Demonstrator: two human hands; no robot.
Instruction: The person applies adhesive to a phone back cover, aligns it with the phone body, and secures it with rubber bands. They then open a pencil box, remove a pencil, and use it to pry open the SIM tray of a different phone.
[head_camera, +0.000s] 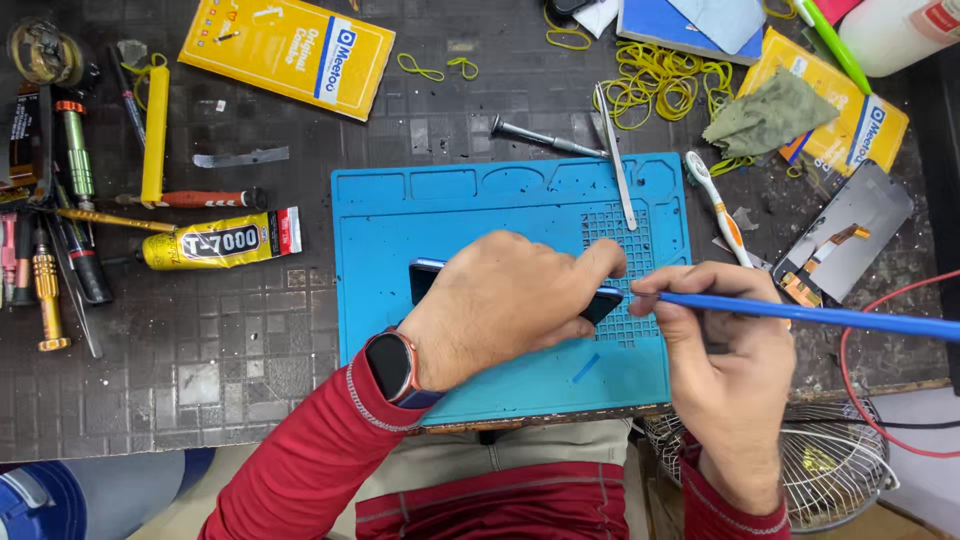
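My left hand (510, 300) lies over a dark smartphone (425, 275) and grips it flat on the blue repair mat (400, 230); most of the phone is hidden under my fingers. My right hand (725, 350) pinches a long blue plastic pry tool (830, 318), whose tip meets the phone's right end near my left forefinger. A dark smartwatch sits on my left wrist, and both sleeves are red.
Metal tweezers (618, 170), a toothbrush (718, 205) and a screwdriver (545, 137) lie at the mat's top. A glue tube (220, 240) and several screwdrivers sit left. Yellow boxes, rubber bands (665, 80), a green cloth (770, 112), a screen part (850, 235) and a wire fan guard (830, 465) are right.
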